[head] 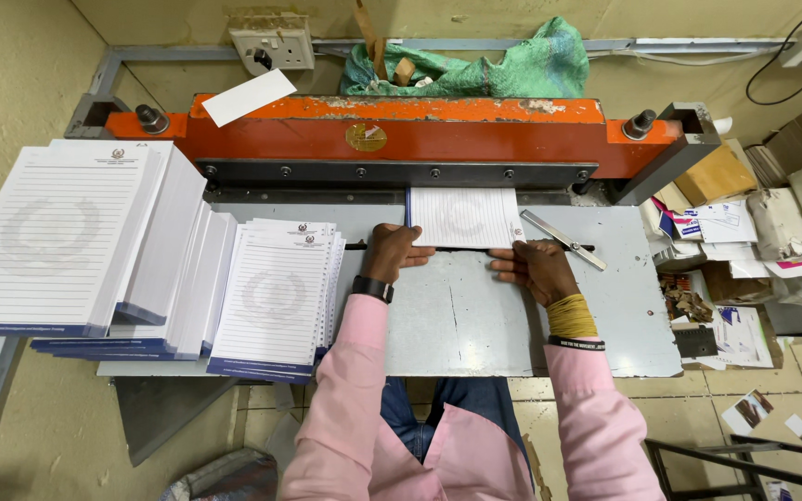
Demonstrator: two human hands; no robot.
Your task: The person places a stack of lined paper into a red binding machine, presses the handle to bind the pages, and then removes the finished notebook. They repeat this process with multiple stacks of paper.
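Lined paper pad (pixel 463 217) sits between the two hands on the grey table (pixel 457 315), with its far end pushed under the big orange paper cutter (pixel 392 134). Far off to the left of the hands are tall piles of the same pads (pixel 58 237), then the left hand (pixel 390 252) lies flat with its fingers on the pad's near left edge. The right hand (pixel 536 267) presses flat on the near right corner, and a metal ruler (pixel 563 238) lies just past it.
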